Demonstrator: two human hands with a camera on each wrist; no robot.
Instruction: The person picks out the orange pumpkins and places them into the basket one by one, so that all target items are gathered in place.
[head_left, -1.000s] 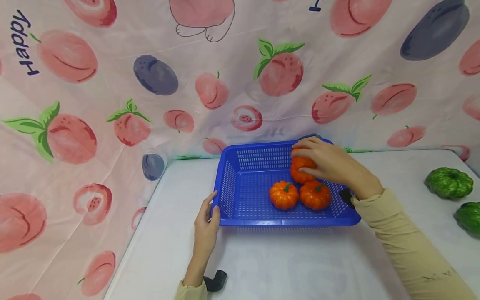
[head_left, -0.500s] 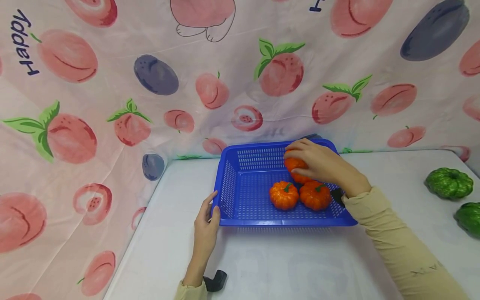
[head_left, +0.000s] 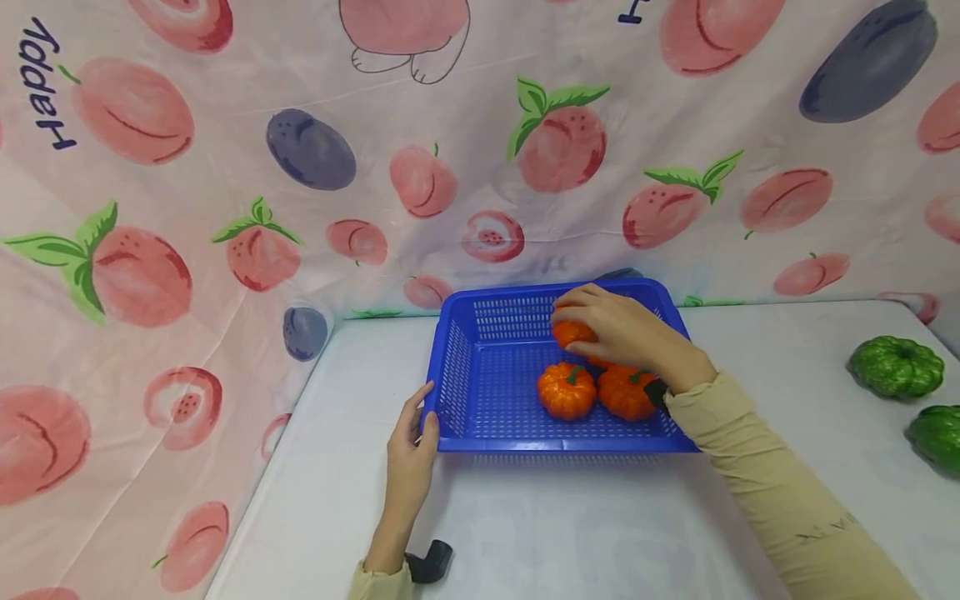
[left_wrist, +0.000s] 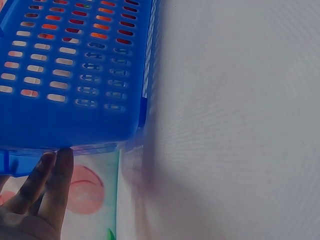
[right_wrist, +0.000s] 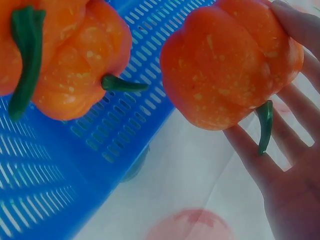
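Observation:
In the head view a blue plastic basket [head_left: 510,446] stands on the white table. My right hand [head_left: 622,329] holds a small orange pumpkin [head_left: 573,333] over the back of it. The right wrist view shows this pumpkin [right_wrist: 225,65] against the fingers, its green stem hanging down. Two more orange pumpkins, the left one [head_left: 567,390] and the right one [head_left: 627,393], sit in the basket. Behind them another orange one [head_left: 600,362] is mostly hidden by my hand. My left hand [head_left: 408,462] touches the basket's left rim near the front corner, its fingers [left_wrist: 57,185] fairly straight.
Two green pumpkin-like vegetables, one farther back [head_left: 896,367] and one nearer [head_left: 937,437], lie at the table's right. A fruit-print cloth [head_left: 480,167] hangs behind and left of the table. A black wrist piece [head_left: 430,562] is beside my left sleeve.
My right hand has moved left across the back of the basket with the orange pumpkin, uncovering more of the right rim. The left hand and the basket have stayed in place.

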